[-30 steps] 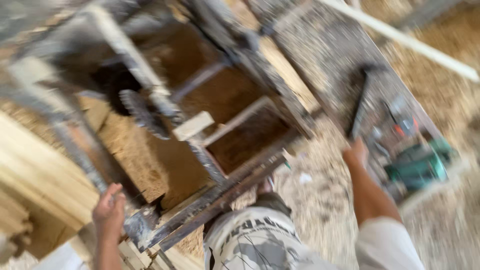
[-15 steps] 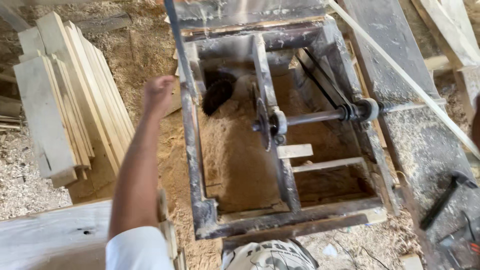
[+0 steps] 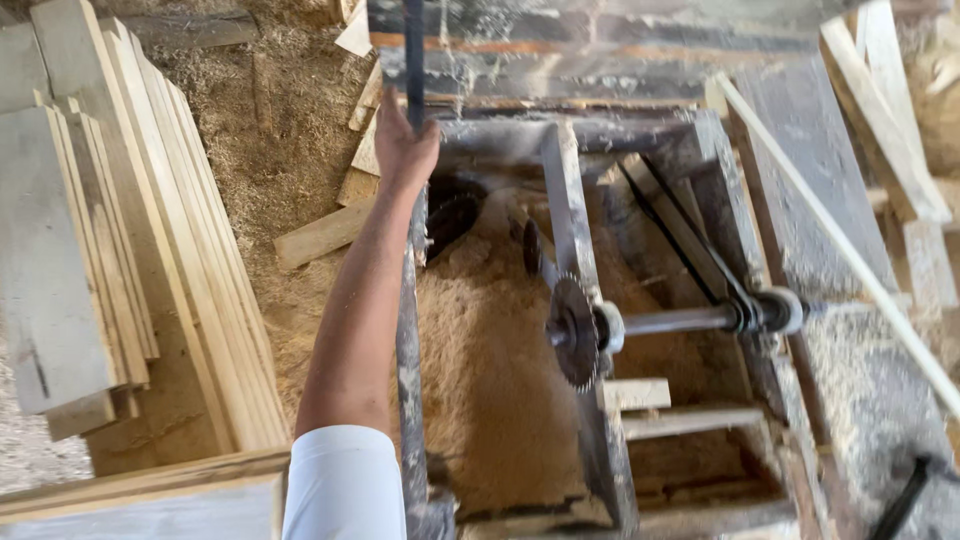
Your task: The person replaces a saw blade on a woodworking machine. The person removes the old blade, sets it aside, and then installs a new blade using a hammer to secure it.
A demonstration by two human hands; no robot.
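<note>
Fingers of the left hand clenched around a dark upright metal bar, at the far left corner of the steel saw frame; arm stretched out straight from a white sleeve, likely for a firm grip on the bar. Right hand out of view.

Inside the frame, an open pit heaped with a mound of sawdust, apparently fallen there from the cutting above. At the middle of the frame, a toothed circular blade standing on edge, mounted on a horizontal shaft running to the frame's right side. Left of the frame, stacked pale wooden planks laid flat on a sawdust-strewn floor. Right of the frame, a dusty grey tabletop with a thin pale strip of wood lying slantwise across it. Beyond the frame's far left corner, short offcuts scattered on the floor.
</note>
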